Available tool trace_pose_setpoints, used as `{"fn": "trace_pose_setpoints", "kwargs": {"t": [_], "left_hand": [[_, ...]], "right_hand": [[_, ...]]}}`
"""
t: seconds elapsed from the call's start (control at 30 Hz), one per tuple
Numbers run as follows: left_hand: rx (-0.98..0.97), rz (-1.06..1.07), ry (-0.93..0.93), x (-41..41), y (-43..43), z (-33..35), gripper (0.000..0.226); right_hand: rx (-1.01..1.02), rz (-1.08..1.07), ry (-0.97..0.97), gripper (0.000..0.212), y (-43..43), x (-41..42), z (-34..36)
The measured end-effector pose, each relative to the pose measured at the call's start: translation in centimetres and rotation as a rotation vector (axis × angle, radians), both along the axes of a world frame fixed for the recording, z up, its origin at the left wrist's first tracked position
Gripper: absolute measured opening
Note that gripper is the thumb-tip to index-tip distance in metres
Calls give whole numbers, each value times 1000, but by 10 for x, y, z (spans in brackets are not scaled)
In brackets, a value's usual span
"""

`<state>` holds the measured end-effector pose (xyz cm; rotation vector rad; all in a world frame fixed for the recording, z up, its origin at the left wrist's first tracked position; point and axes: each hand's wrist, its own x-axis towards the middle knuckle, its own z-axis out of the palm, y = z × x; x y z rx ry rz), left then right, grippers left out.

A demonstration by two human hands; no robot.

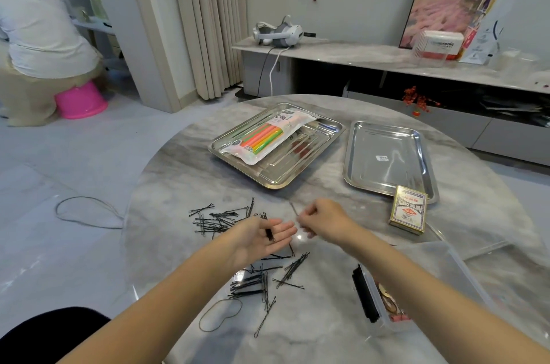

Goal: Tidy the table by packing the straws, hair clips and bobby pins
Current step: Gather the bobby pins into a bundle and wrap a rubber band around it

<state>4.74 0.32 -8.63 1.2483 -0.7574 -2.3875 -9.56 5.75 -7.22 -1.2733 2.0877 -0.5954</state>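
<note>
Black bobby pins lie scattered on the marble table in two heaps: one (217, 219) left of my hands, another (262, 277) below them. My left hand (262, 237) is palm up with straight fingers, a small bunch of bobby pins (270, 234) lying on the palm. My right hand (323, 219), blurred, pinches a single bobby pin (294, 210) just right of the left fingertips. A packet of coloured straws (265, 136) lies in the left steel tray (300, 173). A clear plastic box (384, 307) at my right forearm holds hair clips.
An empty steel tray (387, 158) sits at the right, with a pack of playing cards (407, 213) on its near corner. A thin elastic loop (220, 314) lies near the table's front edge. A person sits on a pink stool (80, 100) at far left.
</note>
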Motion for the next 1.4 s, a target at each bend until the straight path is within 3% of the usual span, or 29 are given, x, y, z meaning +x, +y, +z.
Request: {"fn": "trace_pose_setpoints", "kwargs": {"t": [0.17, 0.27, 0.4, 0.47, 0.63, 0.77, 0.93, 1.07, 1.23, 1.3, 1.4], "left_hand": [[10, 11, 30, -10, 8, -2, 44], [-53, 12, -4, -15, 14, -1, 34], [40, 86, 30, -17, 14, -3, 29], [65, 117, 12, -18, 14, -5, 27], [29, 70, -115, -26, 16, -9, 36], [63, 35, -107, -28, 15, -15, 33], [13, 10, -139, -32, 19, -15, 36], [-29, -21, -149, -31, 20, -11, 37], [-58, -44, -108, -31, 22, -8, 32], [-56, -60, -93, -31, 23, -6, 26], [-26, -60, -69, -31, 24, -3, 24]], "right_hand": [[-147, -44, 109, 11, 8, 33, -9], [-181, -14, 83, 13, 13, 29, -11], [-200, 45, 114, 6, 21, -8, 3], [-103, 64, 223, 7, 26, -43, 11], [430, 197, 584, 21, 44, -115, 14], [480, 211, 643, 31, 47, -139, -3], [476, 240, 660, 28, 41, -138, -10], [542, 312, 594, 19, 39, -133, -3], [520, 311, 485, 34, 37, -125, 1], [396, 255, 318, 26, 34, -119, 4], [124, 109, -117, 12, 28, -95, 12]]}}
